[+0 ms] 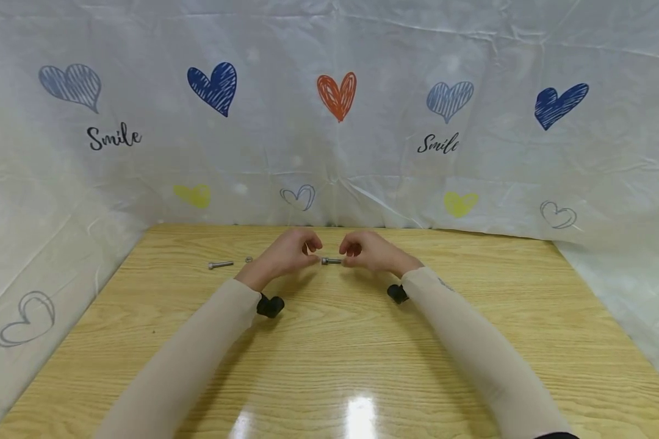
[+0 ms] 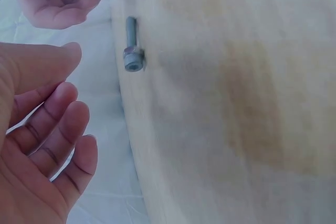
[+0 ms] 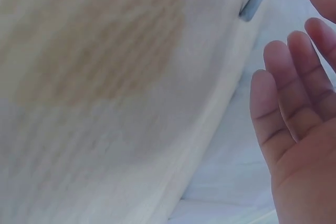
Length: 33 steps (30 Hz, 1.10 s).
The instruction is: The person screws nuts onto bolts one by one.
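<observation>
A socket-head bolt (image 1: 331,261) lies on the wooden table between the two hands. In the left wrist view, a nut (image 2: 129,52) sits on the bolt's shank close against its head. My left hand (image 1: 287,255) is just left of the bolt's head, its fingers loosely bent and holding nothing. On the other side, my right hand (image 1: 378,252) is beside the threaded end, its fingers relaxed with nothing in them. The right wrist view shows a gap between the right fingers (image 3: 281,69) and the bolt.
Left of my left hand, a second bolt (image 1: 221,264) and a loose nut (image 1: 249,260) lie on the table (image 1: 318,347). Behind the table's far edge hangs a white sheet (image 1: 274,134) printed with hearts. Black wrist cameras are strapped under both wrists.
</observation>
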Available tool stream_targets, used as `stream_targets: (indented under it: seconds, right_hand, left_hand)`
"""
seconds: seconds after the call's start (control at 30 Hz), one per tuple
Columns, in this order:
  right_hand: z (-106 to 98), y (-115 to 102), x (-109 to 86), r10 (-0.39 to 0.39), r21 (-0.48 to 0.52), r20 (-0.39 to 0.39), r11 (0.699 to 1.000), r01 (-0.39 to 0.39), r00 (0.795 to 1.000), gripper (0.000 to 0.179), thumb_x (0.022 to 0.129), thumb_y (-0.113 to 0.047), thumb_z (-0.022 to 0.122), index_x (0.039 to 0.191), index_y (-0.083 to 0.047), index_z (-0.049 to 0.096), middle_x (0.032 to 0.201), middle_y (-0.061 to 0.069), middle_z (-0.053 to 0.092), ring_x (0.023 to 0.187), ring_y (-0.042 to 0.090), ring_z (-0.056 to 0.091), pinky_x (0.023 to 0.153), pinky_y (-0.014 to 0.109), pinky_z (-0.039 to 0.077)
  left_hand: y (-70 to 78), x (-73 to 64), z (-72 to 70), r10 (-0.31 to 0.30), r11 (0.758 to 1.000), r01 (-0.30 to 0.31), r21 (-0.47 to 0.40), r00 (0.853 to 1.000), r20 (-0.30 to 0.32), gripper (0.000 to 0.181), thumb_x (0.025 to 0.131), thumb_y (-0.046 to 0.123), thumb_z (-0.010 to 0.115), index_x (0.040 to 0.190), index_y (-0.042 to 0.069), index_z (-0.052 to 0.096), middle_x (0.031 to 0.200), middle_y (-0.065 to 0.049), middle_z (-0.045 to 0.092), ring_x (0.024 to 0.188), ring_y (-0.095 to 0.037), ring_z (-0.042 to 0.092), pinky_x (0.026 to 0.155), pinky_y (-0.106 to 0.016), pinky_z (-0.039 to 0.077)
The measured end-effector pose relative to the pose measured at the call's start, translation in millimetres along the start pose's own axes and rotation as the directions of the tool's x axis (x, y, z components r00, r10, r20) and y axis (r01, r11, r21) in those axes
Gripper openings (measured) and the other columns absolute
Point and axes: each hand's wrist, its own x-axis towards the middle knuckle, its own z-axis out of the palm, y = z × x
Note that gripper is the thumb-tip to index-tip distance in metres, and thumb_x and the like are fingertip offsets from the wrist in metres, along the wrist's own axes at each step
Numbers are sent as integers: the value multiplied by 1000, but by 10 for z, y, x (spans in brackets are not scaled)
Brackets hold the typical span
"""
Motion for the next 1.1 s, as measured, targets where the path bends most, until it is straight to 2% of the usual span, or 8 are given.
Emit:
stream_targets:
  seconds: [0.3, 0.53, 0.63, 0.93, 1.1]
  right_hand:
    - [85, -80, -168, -15, 59, -2, 998, 15, 1000, 22, 86, -13, 72, 104, -3, 65, 88, -1, 62, 83, 16, 57, 74, 30, 48]
    - [147, -140, -274, -75, 62, -32, 995, 77, 997, 23, 86, -13, 72, 104, -2, 66, 88, -1, 62, 81, 15, 57, 73, 30, 49]
    - [180, -171, -294, -104, 64, -31, 992, 106, 994, 23, 87, -14, 72, 105, -2, 65, 89, -1, 62, 80, 14, 57, 72, 29, 50]
    - [246, -287, -312, -156, 21, -59, 987, 157, 986, 21, 87, -15, 71, 104, -3, 66, 88, -4, 62, 79, 11, 57, 71, 26, 50]
    - [268, -391, -300, -194, 4, -61, 981, 195, 979, 21, 87, -15, 71, 104, -3, 65, 90, 0, 63, 78, 10, 57, 72, 29, 51]
  left_hand:
    - [118, -230, 18, 7, 1000, -7, 15, 1000, -18, 19, 85, 11, 73, 101, 4, 67, 95, -4, 61, 79, -18, 55, 72, -33, 48]
    - [143, -363, 32, 11, 1000, -11, 0, 999, -37, 21, 85, 13, 73, 103, 3, 67, 96, -7, 61, 80, -19, 54, 71, -33, 47]
    - [148, -432, 26, 9, 1000, -9, 2, 999, -53, 21, 85, 13, 73, 103, 3, 67, 98, -10, 63, 80, -20, 54, 71, -33, 47]
    - [182, -597, -26, 25, 1000, -23, 21, 996, -90, 21, 85, 14, 74, 102, 4, 66, 97, -8, 61, 79, -19, 54, 70, -33, 46]
    - [156, -690, -69, 24, 999, -20, 38, 994, -106, 20, 85, 14, 73, 102, 4, 66, 97, -9, 61, 78, -18, 54, 69, -33, 46]
